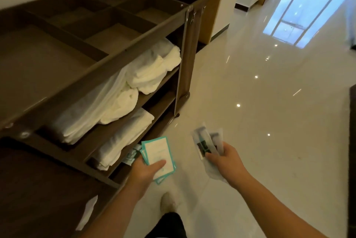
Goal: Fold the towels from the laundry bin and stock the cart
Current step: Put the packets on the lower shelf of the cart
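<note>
Head view. A brown cart [115, 60] was noted at left, its top tray divided into compartments. White towels [150, 70] were stacked on the upper shelf, some rumpled; flat folded towels [123, 139] were seen on the shelf below. Teal-edged packets [159, 153] were gripped in the left hand [146, 170], just beside the lower shelves. Clear sachets [206, 141] were pinched in the right hand [227, 160], held apart from the left over the glossy floor [269, 112].

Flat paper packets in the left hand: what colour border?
Teal border, white centre, on the flat paper packets; head view.
</note>
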